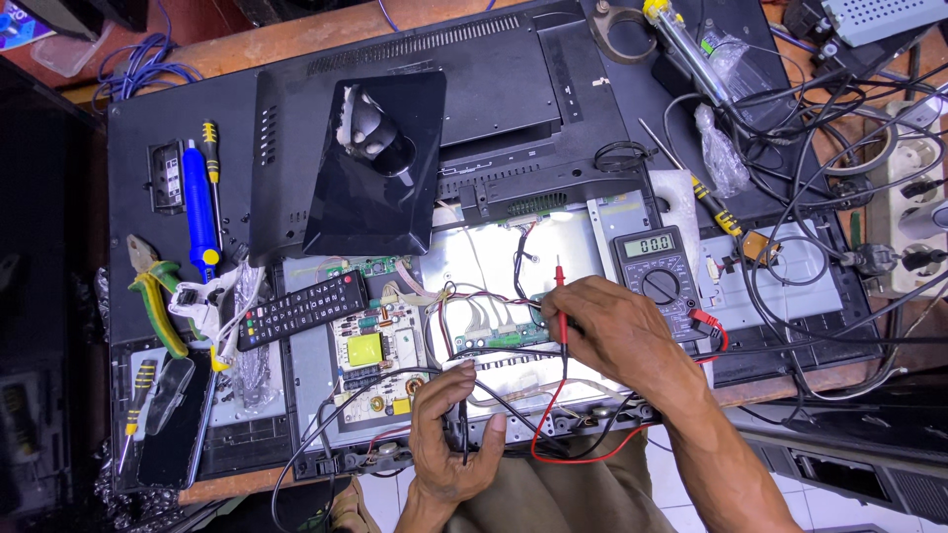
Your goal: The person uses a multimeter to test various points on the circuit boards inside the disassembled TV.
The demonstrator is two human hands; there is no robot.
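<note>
right hand point(612, 331) pinching red probe point(560, 296), left hand point(449, 434) gripping black probe point(463, 424)

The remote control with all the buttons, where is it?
In the head view, the black remote control lies left of the hands, slanted across the opened TV back, just left of the circuit board with the yellow block and right of the green-handled pliers.

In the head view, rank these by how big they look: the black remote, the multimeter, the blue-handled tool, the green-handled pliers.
1. Black remote
2. Multimeter
3. Blue-handled tool and green-handled pliers: too alike to rank.

All lie at about bench height, so nearness to the camera hardly matters.
</note>
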